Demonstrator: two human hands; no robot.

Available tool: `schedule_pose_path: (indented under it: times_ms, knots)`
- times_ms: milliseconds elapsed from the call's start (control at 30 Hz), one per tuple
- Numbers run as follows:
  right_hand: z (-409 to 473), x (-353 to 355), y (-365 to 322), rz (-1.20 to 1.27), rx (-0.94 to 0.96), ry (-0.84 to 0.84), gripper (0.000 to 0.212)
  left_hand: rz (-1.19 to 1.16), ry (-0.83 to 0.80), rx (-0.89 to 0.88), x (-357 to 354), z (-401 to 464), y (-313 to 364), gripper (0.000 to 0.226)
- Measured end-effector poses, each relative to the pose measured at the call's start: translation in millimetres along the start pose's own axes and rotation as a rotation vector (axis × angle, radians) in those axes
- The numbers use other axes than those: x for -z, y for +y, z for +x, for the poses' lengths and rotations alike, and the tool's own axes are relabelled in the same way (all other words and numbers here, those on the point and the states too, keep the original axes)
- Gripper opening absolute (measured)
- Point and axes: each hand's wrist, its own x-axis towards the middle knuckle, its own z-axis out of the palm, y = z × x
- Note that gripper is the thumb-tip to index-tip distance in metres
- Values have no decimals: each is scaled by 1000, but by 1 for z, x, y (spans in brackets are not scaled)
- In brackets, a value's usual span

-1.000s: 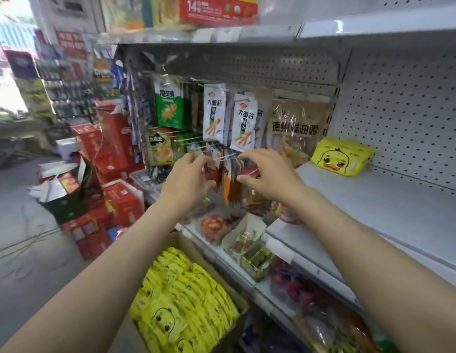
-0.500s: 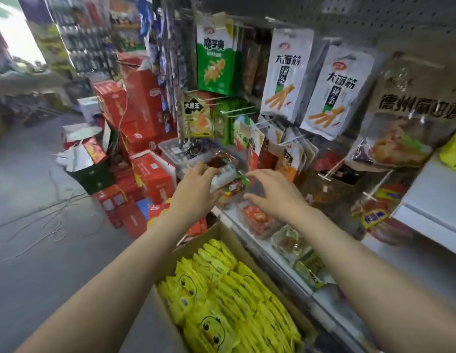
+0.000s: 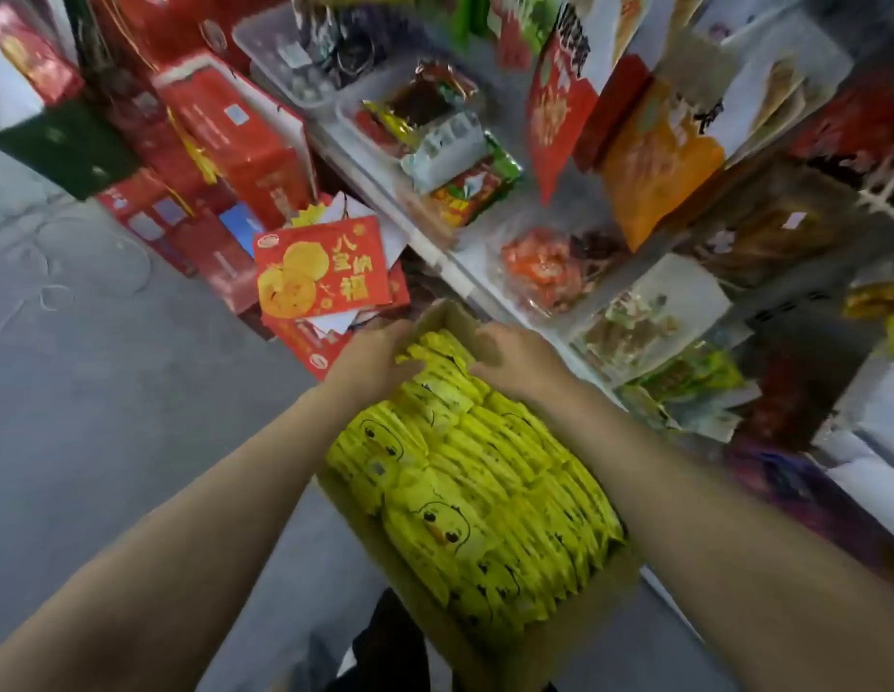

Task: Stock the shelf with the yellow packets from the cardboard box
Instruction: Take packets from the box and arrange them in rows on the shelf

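While both hands reach into the far end of the cardboard box [image 3: 485,636], the grip is only half readable. The left hand [image 3: 367,364] has its fingers curled down over the end of the yellow packets [image 3: 480,486]; the right hand [image 3: 517,359] lies on them from the other side with fingers bent. Whether either one really pinches a packet, cannot tell: fingertips are hidden among the packets and the frame is motion-blurred.

The packets stand on edge, packed tight, filling the box, which sits beside the lower shelf [image 3: 465,262].

Risks, as I judge them:
- Slippery film plus tight packing: pulling a bunch could drag neighbours up and spill them onto the floor [image 3: 110,392].
- Too big a bunch between two hands may fan out and drop mid-lift.
- Hanging snack bags [image 3: 654,162] crowd the space above the box; a rising handful could knock them off the hooks.
- Red cartons [image 3: 235,137] sit close on the left, little elbow room.
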Motion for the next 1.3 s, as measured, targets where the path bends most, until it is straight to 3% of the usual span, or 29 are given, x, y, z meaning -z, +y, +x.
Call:
schedule_pose_path:
  times_ms: [167, 467, 600, 700, 800, 967, 1100, 1300]
  knots:
    - [22, -71, 14, 53, -51, -206, 52, -64, -161, 102, -56, -8, -64, 47]
    - [58, -157, -12, 422, -116, -387, 60, -129, -49, 143, -92, -30, -117, 55]
    - [67, -176, -18, 468, -164, -355, 63, -104, -35, 101, -97, -31, -127, 56]
    - [67, -177, -13, 474, -152, -325, 45, -86, -52, 105, -99, -29, -130, 60]
    - [62, -171, -1, 668, -205, -203, 21, -100, -64, 119, -99, -25, -127, 62]
    - [63, -173, 4, 842, -254, -148, 8, -129, -64, 139, -98, -21, -124, 66]
    - [70, -191, -21, 741, -213, -236, 56, -134, -59, 107, -96, -21, -128, 66]
    - [63, -189, -12, 840, -329, -103, 33, -165, -65, 122, -97, -20, -130, 69]
